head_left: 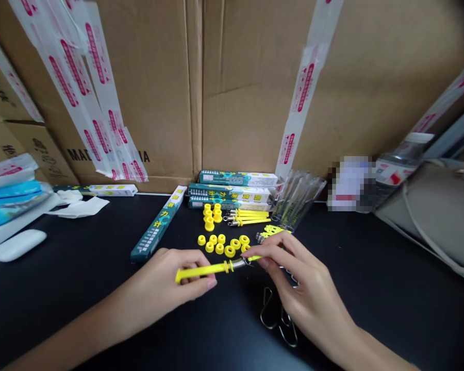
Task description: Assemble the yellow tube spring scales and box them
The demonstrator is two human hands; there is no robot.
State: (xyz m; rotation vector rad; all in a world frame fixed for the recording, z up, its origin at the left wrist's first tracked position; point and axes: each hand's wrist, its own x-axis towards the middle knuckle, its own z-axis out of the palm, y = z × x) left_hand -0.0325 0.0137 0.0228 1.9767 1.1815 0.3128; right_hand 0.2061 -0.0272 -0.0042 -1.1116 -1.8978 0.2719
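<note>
My left hand [170,273] is closed around a yellow plastic rod [204,270], held nearly level above the table. A small metal spring [238,263] sits at the rod's right end. My right hand [297,270] pinches a small yellow plastic piece [254,257] against the spring's far end; whether the two are joined I cannot tell. Just beyond the hands lie loose yellow ring-shaped caps [219,249], with taller yellow caps [209,223] behind them. Yellow rods with springs [251,221] lie further back. Bent metal wire hooks [288,330] rest below my right hand, which partly hides some.
Green-and-white printed boxes [235,179] are stacked at the back, and another box [158,224] lies slanted at the left. Clear plastic tubes [301,198] lean beside them. A white mouse [18,245], tissues [81,207], a bottle [396,167] and a grey bag [441,211] flank the black table.
</note>
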